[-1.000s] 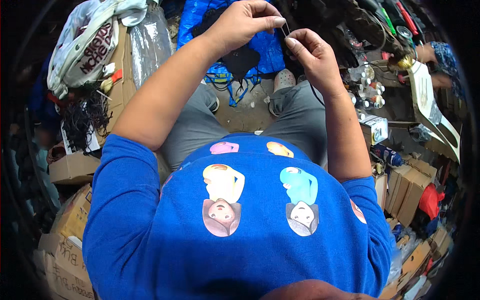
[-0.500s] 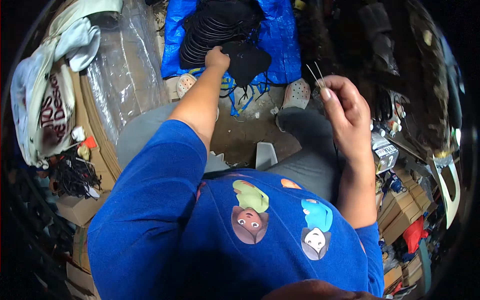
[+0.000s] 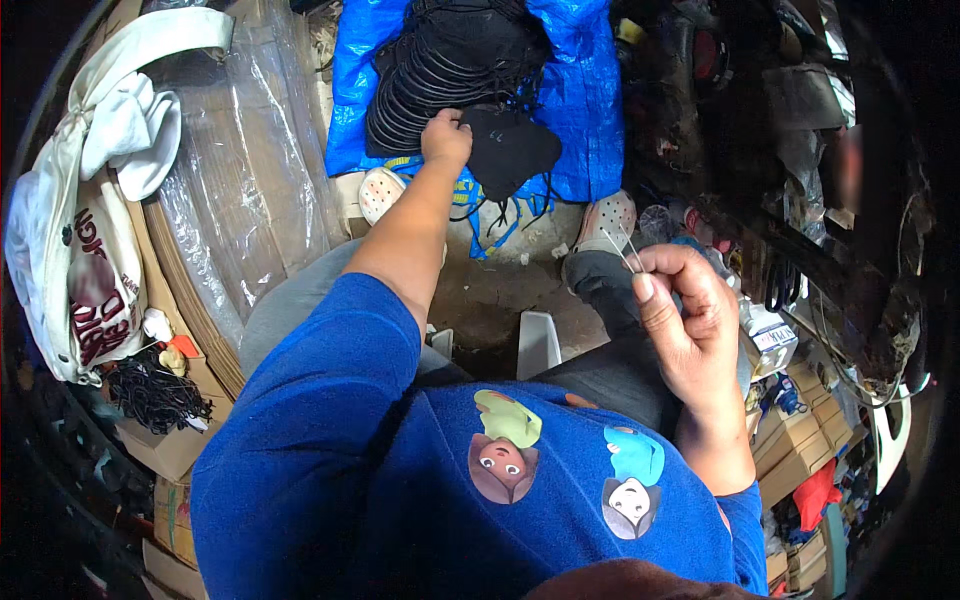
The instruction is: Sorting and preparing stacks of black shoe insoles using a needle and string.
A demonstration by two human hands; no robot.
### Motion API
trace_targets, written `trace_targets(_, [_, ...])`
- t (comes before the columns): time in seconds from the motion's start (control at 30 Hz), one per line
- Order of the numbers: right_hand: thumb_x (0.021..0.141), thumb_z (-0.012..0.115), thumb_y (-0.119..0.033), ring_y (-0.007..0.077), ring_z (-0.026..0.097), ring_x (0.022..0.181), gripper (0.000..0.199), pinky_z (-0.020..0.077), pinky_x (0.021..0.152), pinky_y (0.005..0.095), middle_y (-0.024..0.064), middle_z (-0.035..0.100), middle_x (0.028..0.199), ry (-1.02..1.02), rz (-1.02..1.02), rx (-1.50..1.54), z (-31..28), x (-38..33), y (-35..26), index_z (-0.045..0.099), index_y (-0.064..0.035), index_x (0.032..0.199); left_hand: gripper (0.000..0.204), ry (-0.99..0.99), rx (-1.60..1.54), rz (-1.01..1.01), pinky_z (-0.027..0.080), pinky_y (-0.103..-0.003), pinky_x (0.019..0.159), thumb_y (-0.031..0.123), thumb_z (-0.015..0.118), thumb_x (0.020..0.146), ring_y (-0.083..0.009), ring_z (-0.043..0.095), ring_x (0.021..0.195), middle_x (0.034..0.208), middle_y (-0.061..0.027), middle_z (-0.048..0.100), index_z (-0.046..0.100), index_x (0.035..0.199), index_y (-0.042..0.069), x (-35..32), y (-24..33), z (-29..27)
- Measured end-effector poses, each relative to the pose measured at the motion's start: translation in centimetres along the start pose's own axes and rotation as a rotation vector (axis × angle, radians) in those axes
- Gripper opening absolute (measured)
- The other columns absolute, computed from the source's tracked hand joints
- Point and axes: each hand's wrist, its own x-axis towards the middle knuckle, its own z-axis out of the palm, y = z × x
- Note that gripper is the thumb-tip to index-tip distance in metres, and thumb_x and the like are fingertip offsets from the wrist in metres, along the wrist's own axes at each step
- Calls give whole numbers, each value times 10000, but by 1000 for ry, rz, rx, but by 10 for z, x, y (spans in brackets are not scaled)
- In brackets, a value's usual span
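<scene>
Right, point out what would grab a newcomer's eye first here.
The blue shirt with cartoon figures, filling the lower middle, jumps out first. Then comes the bright blue sheet at the top, bearing a stack of black pieces, the left hand at their near edge. Right of centre, the right hand pinches two thin pale prongs.

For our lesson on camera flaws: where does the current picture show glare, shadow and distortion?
Head view: glare streaks the plastic, sheen lines the black pile; head view: shadow obscures clutter at upper right; head view: cardboard edges bow at left, corners go black.
</scene>
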Motion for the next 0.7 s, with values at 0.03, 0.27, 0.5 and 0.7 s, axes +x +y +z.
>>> trace_targets(0.03, [845,577,-79,75,488,615,104,404,572,220,20,548,701,-6,-5,-2,0,1,0,597,-13,923,273,3,18,-16,486,-330,750,155,654,728,-235,643,809,870,-98,672,642,991,83,1,-1,1])
trace_targets(0.27, [842,586,-83,92,509,619,94,414,575,228,37,568,712,-16,-33,-51,4,6,-5,606,-14,903,243,16,56,11,483,-332,754,152,654,726,-249,627,817,896,-89,654,643,964,99,2,-3,2])
trace_targets(0.5, [830,604,-76,101,539,614,84,429,575,236,50,590,713,-3,-17,-14,9,3,-8,616,-16,887,274,349,260,470,300,-480,930,204,657,718,-255,420,1141,1139,-59,509,623,986,162,21,62,-32])
trace_targets(0.7, [823,609,-69,115,545,612,81,430,577,242,51,593,715,-23,-21,-37,5,5,-9,619,-17,885,345,-191,1049,553,239,-574,977,413,561,820,-237,409,1206,1169,-38,569,629,1071,186,73,91,-65])
